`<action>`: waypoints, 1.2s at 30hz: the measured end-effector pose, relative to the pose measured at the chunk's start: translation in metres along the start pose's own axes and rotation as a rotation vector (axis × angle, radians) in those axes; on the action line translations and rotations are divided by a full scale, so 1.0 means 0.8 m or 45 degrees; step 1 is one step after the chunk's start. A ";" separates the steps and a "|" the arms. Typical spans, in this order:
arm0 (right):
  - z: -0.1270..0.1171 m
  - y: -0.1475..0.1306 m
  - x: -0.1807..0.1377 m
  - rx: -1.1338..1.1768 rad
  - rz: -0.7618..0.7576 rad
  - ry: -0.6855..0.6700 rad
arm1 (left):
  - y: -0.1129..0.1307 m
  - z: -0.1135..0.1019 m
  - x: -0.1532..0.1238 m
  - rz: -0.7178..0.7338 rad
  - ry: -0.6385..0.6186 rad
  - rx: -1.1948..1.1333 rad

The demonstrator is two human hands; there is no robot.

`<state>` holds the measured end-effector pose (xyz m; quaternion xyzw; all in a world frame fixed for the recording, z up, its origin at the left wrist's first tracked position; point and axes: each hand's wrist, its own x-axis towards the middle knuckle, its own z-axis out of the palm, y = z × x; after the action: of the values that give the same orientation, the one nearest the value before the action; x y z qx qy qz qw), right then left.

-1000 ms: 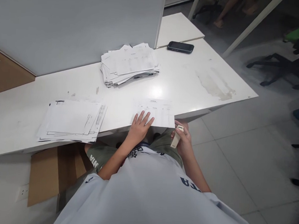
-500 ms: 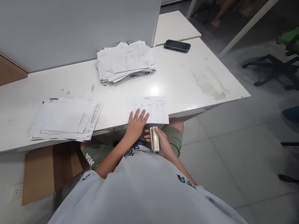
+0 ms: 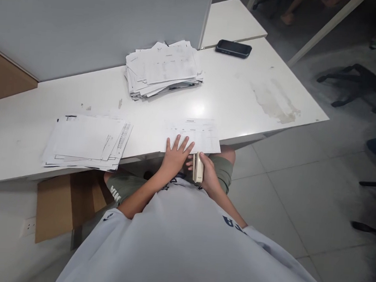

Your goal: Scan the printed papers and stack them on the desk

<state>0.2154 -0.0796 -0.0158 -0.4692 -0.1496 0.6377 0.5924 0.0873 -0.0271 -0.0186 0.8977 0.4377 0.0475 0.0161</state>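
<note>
A printed sheet of paper (image 3: pixel 204 135) lies at the front edge of the white desk, its lower edge reaching the desk's rim. My left hand (image 3: pixel 175 157) rests flat on the sheet's lower left part, fingers spread. Just to the right, my right hand (image 3: pixel 209 172) is closed around a cream stapler (image 3: pixel 198 168), held upright at the lower edge of the sheet. The stapler's far end meets or sits very near the paper's edge; whether paper is between its jaws I cannot tell.
A thick, uneven stack of papers (image 3: pixel 167 68) stands against the grey partition (image 3: pixel 96 23). A lower pile of papers (image 3: pixel 85 138) lies at the left front edge. A black phone (image 3: pixel 233 49) lies at the back right. Under the desk is a cardboard box (image 3: pixel 56 209). Another person's foot (image 3: pixel 287 18) shows beyond.
The stapler in my right hand has come up closer to the sheet's lower edge and turned more upright. My left hand stays flat on the sheet. The view has shifted slightly.
</note>
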 end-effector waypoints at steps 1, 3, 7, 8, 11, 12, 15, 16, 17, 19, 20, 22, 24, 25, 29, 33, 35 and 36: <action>-0.001 -0.001 -0.002 0.000 0.014 0.000 | 0.001 0.001 0.000 -0.001 0.004 0.003; -0.004 -0.002 -0.002 0.012 0.048 0.016 | 0.001 0.002 -0.001 0.007 0.011 0.002; -0.009 -0.002 0.009 0.018 0.101 0.060 | 0.000 0.003 -0.002 0.026 0.009 -0.032; -0.010 -0.001 0.013 0.015 0.107 0.066 | -0.001 0.003 -0.002 0.028 0.009 -0.038; -0.011 0.000 0.024 0.033 0.111 0.073 | -0.002 0.002 -0.002 0.043 0.026 -0.041; -0.011 0.000 0.027 0.038 0.105 0.075 | -0.002 0.002 -0.002 0.047 0.036 -0.040; -0.011 -0.001 0.033 0.043 0.059 0.092 | 0.000 0.002 -0.003 0.044 0.056 -0.031; -0.011 -0.002 0.034 0.043 0.047 0.097 | 0.001 0.002 -0.003 0.038 0.058 -0.024; -0.012 -0.002 0.034 0.043 0.039 0.101 | 0.002 0.002 -0.003 0.031 0.059 -0.015; -0.012 -0.001 0.034 0.046 0.037 0.108 | 0.003 0.003 -0.004 0.013 0.064 0.013; -0.012 0.000 0.034 0.047 0.040 0.111 | 0.003 0.003 -0.004 0.004 0.067 0.032; -0.012 0.003 0.034 0.040 0.034 0.116 | 0.003 0.003 -0.005 -0.016 0.072 0.065; -0.011 0.004 0.033 0.010 0.011 0.131 | 0.003 0.002 -0.007 -0.039 0.070 0.077; -0.010 0.005 0.032 -0.009 -0.006 0.140 | 0.003 0.001 -0.008 -0.050 0.068 0.071; -0.006 -0.001 0.024 -0.052 -0.065 0.150 | -0.001 -0.010 -0.006 -0.006 0.046 0.008; 0.001 -0.020 0.011 -0.062 -0.006 0.022 | -0.040 -0.042 0.021 0.175 0.115 0.008; 0.003 -0.030 0.001 -0.022 0.017 -0.056 | -0.078 -0.074 0.039 0.128 0.354 0.049; 0.003 -0.034 -0.004 0.001 0.033 -0.088 | -0.099 -0.093 0.047 0.063 0.538 0.071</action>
<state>0.2297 -0.0745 0.0071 -0.4486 -0.1636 0.6610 0.5788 0.0403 0.0503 0.0521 0.8785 0.4102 0.2229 -0.1018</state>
